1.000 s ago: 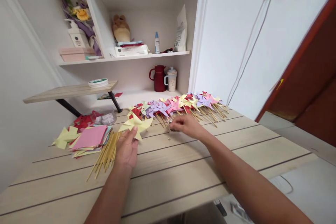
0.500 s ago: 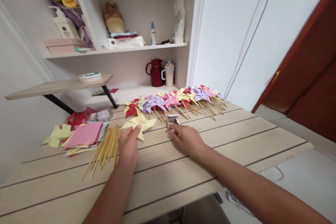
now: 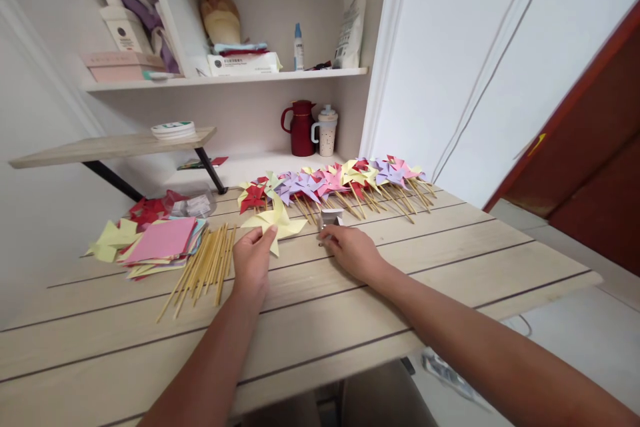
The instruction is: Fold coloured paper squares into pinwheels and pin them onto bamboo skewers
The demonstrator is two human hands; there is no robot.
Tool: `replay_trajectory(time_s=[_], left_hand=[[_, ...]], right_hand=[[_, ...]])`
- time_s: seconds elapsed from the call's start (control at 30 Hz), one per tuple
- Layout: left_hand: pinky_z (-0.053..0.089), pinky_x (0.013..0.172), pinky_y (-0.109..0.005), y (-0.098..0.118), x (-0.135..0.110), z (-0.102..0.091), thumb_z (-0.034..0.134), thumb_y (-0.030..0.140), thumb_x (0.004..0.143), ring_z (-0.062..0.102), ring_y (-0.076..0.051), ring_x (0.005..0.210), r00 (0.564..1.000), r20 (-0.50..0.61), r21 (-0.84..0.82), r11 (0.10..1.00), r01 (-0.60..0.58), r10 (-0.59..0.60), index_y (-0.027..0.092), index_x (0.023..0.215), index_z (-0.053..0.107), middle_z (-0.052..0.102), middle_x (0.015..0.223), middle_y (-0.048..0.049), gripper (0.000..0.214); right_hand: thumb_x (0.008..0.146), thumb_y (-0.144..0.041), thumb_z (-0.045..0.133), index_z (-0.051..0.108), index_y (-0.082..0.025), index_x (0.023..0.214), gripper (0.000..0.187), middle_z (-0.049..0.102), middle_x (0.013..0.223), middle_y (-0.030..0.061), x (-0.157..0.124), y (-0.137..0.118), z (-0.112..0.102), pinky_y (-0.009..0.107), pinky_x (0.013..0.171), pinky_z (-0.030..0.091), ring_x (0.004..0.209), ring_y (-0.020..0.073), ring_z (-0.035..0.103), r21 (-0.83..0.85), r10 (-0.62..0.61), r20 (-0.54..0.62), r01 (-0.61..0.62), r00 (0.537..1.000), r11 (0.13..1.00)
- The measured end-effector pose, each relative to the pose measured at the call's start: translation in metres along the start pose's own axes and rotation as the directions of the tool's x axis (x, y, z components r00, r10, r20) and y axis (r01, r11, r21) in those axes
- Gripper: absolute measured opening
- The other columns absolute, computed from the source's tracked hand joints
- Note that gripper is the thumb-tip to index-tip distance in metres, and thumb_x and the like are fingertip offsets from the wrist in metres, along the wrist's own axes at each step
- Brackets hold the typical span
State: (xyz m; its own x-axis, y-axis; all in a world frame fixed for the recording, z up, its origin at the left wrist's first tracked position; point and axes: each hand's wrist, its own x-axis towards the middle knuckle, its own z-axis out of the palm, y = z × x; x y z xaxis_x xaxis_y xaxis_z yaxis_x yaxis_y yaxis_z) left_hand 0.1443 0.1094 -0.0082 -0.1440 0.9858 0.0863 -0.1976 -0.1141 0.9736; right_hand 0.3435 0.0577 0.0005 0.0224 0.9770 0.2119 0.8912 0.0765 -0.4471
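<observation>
At the far left of the tabletop (image 3: 450,267) lie folded yellow papers (image 3: 107,243), with red paper scraps (image 3: 147,210) behind them. Next comes a stack of coloured sheets (image 3: 163,240) with a pink one on top. A clear bag (image 3: 193,203) sits behind the stack. Just right of the sheets, a loose bundle of sticks (image 3: 205,267) lies fanned out, pointing toward the near edge.

The left hand (image 3: 253,260) rests palm down beside the sticks. Its fingers are held close together, and their tips touch the near blade of a yellow pinwheel (image 3: 277,221), which lies flat on the tabletop. Whether the thumb grips the paper cannot be told.

A little to the right stands a small silvery box (image 3: 331,217), just in front of a row of pinwheels (image 3: 340,185). The right hand (image 3: 353,250) reaches to the foot of the box with its fingers curled and their tips drawn together there. Whether they pinch anything is too small to see.

The row holds red, yellow, purple and pink pinwheels on sticks and runs across the back of the tabletop from behind the yellow pinwheel off to the right. Behind it, in the niche under the shelf (image 3: 225,79), stand a red jug (image 3: 301,128) and a cup (image 3: 327,135) side by side.
</observation>
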Motion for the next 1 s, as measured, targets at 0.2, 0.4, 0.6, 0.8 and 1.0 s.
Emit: replay_trajectory(time_s=[0.2, 0.4, 0.6, 0.8, 1.0], left_hand=[[0.045, 0.068, -0.024, 0.002, -0.003, 0.003, 0.081, 0.036, 0.064, 0.060, -0.014, 0.068, 1.000, 0.019, 0.024, 1.000, -0.008, 0.007, 0.016, 0.078, 0.074, 0.067, 0.070, 0.0012, 0.026], [0.039, 0.061, -0.022, 0.002, -0.005, 0.004, 0.077, 0.034, 0.067, 0.054, -0.012, 0.062, 0.999, 0.008, 0.079, 0.996, -0.046, 0.045, 0.016, 0.070, 0.071, 0.062, 0.064, 0.0031, 0.019], [0.040, 0.063, -0.023, 0.003, -0.004, 0.004, 0.076, 0.033, 0.067, 0.054, -0.012, 0.064, 0.999, -0.010, 0.079, 0.996, -0.038, 0.039, 0.016, 0.071, 0.071, 0.063, 0.066, 0.0025, 0.018], [0.040, 0.062, -0.024, 0.003, -0.005, 0.006, 0.076, 0.034, 0.066, 0.053, -0.013, 0.063, 1.000, 0.004, 0.050, 0.998, -0.030, 0.030, 0.016, 0.070, 0.070, 0.061, 0.064, 0.0025, 0.020], [0.038, 0.061, -0.023, 0.004, -0.005, 0.006, 0.075, 0.033, 0.065, 0.052, -0.012, 0.063, 1.000, 0.005, 0.059, 0.998, -0.030, 0.029, 0.015, 0.067, 0.070, 0.063, 0.066, 0.0021, 0.019]], right_hand=[[0.091, -0.027, 0.057, 0.070, -0.027, 0.098, 0.014, 0.076, 0.093, 0.0014, 0.000, -0.004, 0.003, 0.027, 0.062, 0.033, 0.085, 0.0207, 0.065, -0.003, 0.000, 0.008, 0.000, 1.000, 1.000], [0.091, -0.022, 0.052, 0.068, -0.023, 0.082, 0.017, 0.074, 0.083, 0.0021, 0.001, -0.007, 0.002, 0.027, 0.061, 0.030, 0.076, 0.0187, 0.062, -0.004, 0.022, 0.022, -0.022, 1.000, 1.000], [0.086, -0.016, 0.053, 0.067, -0.019, 0.078, 0.016, 0.072, 0.082, 0.0017, 0.000, -0.003, -0.002, 0.027, 0.070, 0.041, 0.077, 0.0169, 0.062, 0.306, -0.003, 0.132, -0.038, 0.991, 0.951], [0.085, -0.024, 0.065, 0.072, -0.018, 0.077, 0.012, 0.065, 0.087, 0.0034, -0.003, 0.001, -0.008, 0.029, 0.082, 0.047, 0.086, 0.0175, 0.060, 0.552, -0.398, 0.272, 0.196, 0.876, 0.810], [0.084, -0.017, 0.064, 0.072, -0.018, 0.077, 0.010, 0.063, 0.085, 0.0042, 0.001, 0.003, -0.004, 0.029, 0.081, 0.046, 0.083, 0.0175, 0.058, 0.479, -0.407, 0.291, 0.236, 0.866, 0.846]])
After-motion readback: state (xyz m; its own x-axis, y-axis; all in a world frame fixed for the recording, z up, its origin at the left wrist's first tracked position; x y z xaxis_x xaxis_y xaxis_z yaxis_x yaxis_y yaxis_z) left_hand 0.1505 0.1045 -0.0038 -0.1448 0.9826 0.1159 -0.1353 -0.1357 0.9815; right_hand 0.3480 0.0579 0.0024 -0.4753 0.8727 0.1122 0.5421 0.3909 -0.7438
